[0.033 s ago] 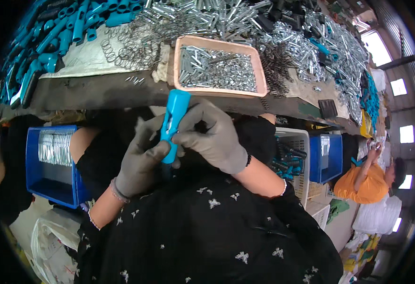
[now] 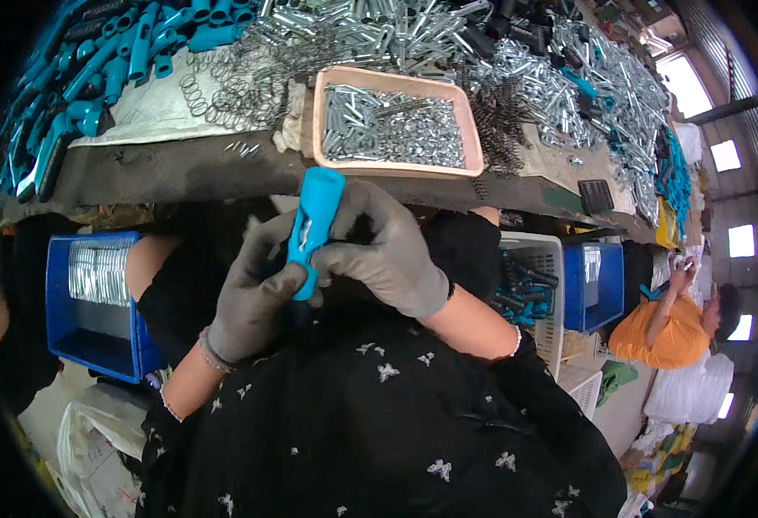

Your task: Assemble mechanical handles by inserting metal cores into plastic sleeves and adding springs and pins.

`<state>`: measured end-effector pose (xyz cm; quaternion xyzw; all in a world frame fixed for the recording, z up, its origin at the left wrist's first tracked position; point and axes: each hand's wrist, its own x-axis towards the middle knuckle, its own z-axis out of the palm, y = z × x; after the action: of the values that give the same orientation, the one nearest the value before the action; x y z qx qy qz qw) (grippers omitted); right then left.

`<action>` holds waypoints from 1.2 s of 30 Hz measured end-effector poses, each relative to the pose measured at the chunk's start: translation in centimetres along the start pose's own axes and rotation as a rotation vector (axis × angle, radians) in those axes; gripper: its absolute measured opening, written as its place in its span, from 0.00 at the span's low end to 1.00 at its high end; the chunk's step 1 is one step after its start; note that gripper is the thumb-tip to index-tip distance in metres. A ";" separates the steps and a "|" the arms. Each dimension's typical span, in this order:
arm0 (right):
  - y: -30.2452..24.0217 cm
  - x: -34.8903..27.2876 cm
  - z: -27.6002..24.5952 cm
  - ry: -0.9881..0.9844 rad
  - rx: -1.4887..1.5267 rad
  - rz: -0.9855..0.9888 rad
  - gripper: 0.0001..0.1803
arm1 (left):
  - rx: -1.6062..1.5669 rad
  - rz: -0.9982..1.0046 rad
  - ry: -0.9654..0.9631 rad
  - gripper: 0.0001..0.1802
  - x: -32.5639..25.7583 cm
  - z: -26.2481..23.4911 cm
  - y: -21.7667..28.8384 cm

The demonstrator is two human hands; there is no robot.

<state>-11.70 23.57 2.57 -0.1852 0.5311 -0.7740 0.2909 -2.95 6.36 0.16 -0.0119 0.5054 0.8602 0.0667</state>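
A teal plastic tubular handle [image 2: 317, 207], hollow at its top end and slotted along its side, stands nearly upright in front of my lap. My gloved left hand [image 2: 260, 289] is closed round its lower part, thumb on the front. From the other side my gloved right hand [image 2: 383, 250] pinches the handle near the slot with thumb and fingers. A bit of shiny metal shows inside the slot; its kind is too small to tell. Beyond the hands, at the table's edge, is a pale pink tray [image 2: 318, 129] of small metal pins and parts.
Teal handles [image 2: 137, 52] are heaped at the far left, beside wire springs [image 2: 215, 95]. Metal parts [image 2: 603, 86] pile up at the right. Blue bins [image 2: 94, 345] and a white crate [image 2: 556, 302] flank my legs. A person in orange [image 2: 659, 332] sits at the right.
The teal handle has tilted and turned very slightly, and my right thumb and fingers have shifted a little along it. Both hands keep their hold.
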 end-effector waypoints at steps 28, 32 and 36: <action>-8.7 5.4 -10.1 0.488 -1.849 -0.093 0.11 | 0.090 -0.163 0.049 0.29 0.4 -0.2 1.0; -7.9 7.5 -12.2 0.361 -2.100 0.023 0.09 | 0.049 -0.160 0.067 0.27 0.3 0.2 1.1; -8.1 6.5 -11.5 0.448 -1.846 -0.123 0.11 | 0.037 -0.127 0.110 0.29 -0.2 -1.0 1.0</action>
<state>-25.60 29.71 5.72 -0.2166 0.9655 -0.0803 -0.1200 -2.90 4.96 0.55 -0.0899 0.5225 0.8427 0.0934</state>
